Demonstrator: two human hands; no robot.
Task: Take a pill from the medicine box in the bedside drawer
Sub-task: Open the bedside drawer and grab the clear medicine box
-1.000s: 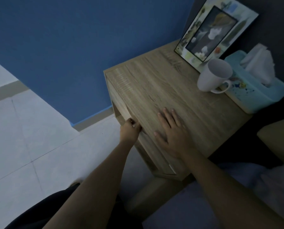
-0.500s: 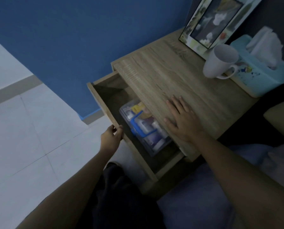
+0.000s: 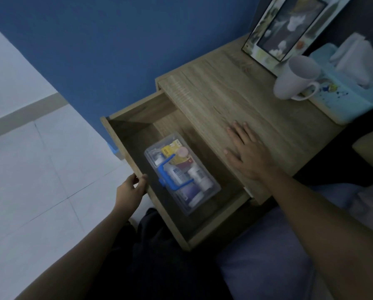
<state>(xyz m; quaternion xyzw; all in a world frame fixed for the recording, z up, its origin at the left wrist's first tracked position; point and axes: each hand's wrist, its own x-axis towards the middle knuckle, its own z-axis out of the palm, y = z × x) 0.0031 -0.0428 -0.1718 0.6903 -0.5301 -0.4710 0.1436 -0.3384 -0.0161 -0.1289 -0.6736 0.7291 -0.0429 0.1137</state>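
Observation:
The wooden bedside drawer (image 3: 125, 148) stands pulled far out of the nightstand. Inside it lies a clear plastic medicine box (image 3: 205, 192) with a blue handle, lid closed, with several small bottles and packets visible through it. My left hand (image 3: 130, 190) grips the drawer's front panel at its top edge, fingers curled over it. My right hand (image 3: 245, 150) rests flat, fingers spread, on the nightstand top (image 3: 229, 98), just right of the box. No single pill can be made out.
At the back of the nightstand top stand a white mug (image 3: 294, 79), a light-blue tissue box (image 3: 346, 92) and a leaning picture frame (image 3: 287, 27). A blue wall is behind, pale floor tiles on the left, bedding at the lower right.
My left hand has pulled the drawer from shut to wide open, bringing the whole medicine box into sight. My right hand has stayed flat on the top.

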